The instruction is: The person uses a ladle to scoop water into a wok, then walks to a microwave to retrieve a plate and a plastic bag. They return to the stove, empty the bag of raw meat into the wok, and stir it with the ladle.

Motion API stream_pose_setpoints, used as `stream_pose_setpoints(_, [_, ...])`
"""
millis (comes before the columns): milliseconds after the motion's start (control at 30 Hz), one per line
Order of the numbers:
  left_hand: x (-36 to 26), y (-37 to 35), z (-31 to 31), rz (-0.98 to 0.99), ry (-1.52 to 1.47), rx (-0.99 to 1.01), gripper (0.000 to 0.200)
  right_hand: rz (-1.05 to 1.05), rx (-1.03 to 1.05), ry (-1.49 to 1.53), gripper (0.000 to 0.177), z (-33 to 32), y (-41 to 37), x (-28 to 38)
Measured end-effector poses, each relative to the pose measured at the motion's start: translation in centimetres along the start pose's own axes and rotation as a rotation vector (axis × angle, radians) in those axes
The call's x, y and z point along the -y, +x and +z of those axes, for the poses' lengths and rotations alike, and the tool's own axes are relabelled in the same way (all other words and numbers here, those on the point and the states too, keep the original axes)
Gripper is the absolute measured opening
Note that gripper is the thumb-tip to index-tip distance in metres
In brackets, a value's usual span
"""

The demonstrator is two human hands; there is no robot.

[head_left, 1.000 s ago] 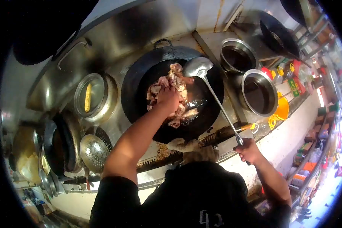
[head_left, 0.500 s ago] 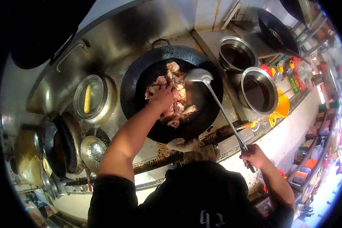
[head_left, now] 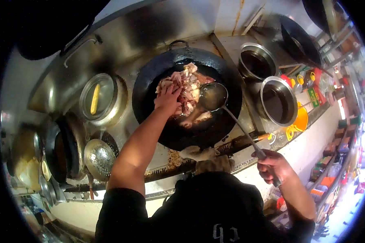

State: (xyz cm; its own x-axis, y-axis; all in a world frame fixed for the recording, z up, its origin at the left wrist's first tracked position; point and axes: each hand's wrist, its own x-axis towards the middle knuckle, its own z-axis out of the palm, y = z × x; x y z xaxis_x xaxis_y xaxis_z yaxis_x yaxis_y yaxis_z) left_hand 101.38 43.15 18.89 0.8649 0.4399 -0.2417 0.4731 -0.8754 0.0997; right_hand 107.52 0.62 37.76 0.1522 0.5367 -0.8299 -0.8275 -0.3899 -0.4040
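In the head view, a big black wok (head_left: 148,109) holds a heap of raw, bone-in meat chunks (head_left: 186,87), pinkish with pale skin, in dark liquid. My left hand (head_left: 168,99) lies on the left side of the heap, fingers spread over the pieces. My right hand (head_left: 275,166) is wrapped round the handle end of a long metal ladle (head_left: 243,129). The ladle's bowl rests in the wok at the right of the meat, hollow side up, with what looks like liquid in it. A crumpled cloth (head_left: 215,162) lies at the wok's near edge.
Two metal pots (head_left: 278,101) of dark liquid stand right of the wok, near a yellow funnel-like item (head_left: 300,119). At left are a lidded pot (head_left: 97,97) with a yellow handle, a perforated strainer (head_left: 100,160) and another wok (head_left: 60,152). Bottles (head_left: 309,80) line the right side.
The ladle's bowl has turned from rounded side up to hollow side up and come lower in the wok. My left hand has shifted slightly left, its fingers more spread.
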Motion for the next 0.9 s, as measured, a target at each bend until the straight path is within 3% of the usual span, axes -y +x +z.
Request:
stream_pose_setpoints(33, [0.1, -0.1, -0.1, 0.021, -0.060, -0.010, 0.064, 0.003, 0.000, -0.007, 0.035, -0.2, -0.5, 0.2])
stream_pose_setpoints(100, [-0.5, -0.2, -0.3, 0.000, -0.067, 0.004, 0.063, 0.081, 0.135, 0.347, 0.039, -0.5, -1.7, 0.6])
stream_pose_setpoints(167, [-1.2, -0.1, 0.3, 0.056, 0.145, -0.017, 0.060, 0.037, 0.113, 0.292, 0.039, 1.0, -3.3, 1.4])
stream_pose_setpoints(200, [-0.6, 0.5, 2.6, 0.165, 0.151, -0.175, 0.053, 0.036, 0.114, 0.267, 0.039, 1.3, -3.7, 1.7])
stream_pose_setpoints(333, [-1.6, -0.9, 1.0, 0.137, 0.040, -0.178, 0.047, -0.015, 0.026, 0.106, 0.040, 3.6, -4.1, 2.3])
stream_pose_setpoints(400, [-2.1, -1.6, -0.6, 0.045, -0.021, -0.061, 0.042, -0.071, -0.058, -0.008, 0.042, 4.9, -3.6, 2.1])
stream_pose_setpoints(433, [-1.4, -0.4, 1.2, 0.040, -0.021, -0.062, 0.042, -0.070, -0.055, -0.012, 0.042, 5.1, -3.1, 2.0])
stream_pose_setpoints(500, [0.2, 2.9, 6.2, -0.162, -0.341, -0.151, 0.038, -0.149, -0.100, -0.121, 0.045, 5.4, -2.1, 1.7])
stream_pose_setpoints(533, [-0.5, 1.9, 3.9, -0.163, -0.341, -0.152, 0.038, -0.201, -0.119, -0.138, 0.045, 5.8, -1.7, 1.5])
stream_pose_setpoints(600, [-2.6, -1.2, -3.0, -0.156, -0.292, 0.033, 0.036, -0.240, -0.145, -0.248, 0.046, 6.4, -1.3, 1.1])
stream_pose_setpoints(633, [-2.3, -0.8, -2.6, -0.154, -0.292, 0.033, 0.036, -0.277, -0.172, -0.358, 0.047, 6.5, -1.2, 1.0])
stream_pose_setpoints(700, [-1.2, 0.6, -1.1, 0.026, -0.227, -0.053, 0.035, -0.284, -0.159, -0.371, 0.051, 6.3, -1.1, 0.8])
stream_pose_setpoints(800, [-0.3, 2.4, 0.4, 0.132, -0.062, -0.002, 0.033, -0.347, -0.139, -0.468, 0.052, 6.6, -1.3, 0.5])
stream_pose_setpoints(900, [0.7, 4.2, 1.8, 0.125, -0.153, 0.052, 0.032, -0.339, -0.275, -0.638, 0.052, 6.5, -1.6, -0.2])
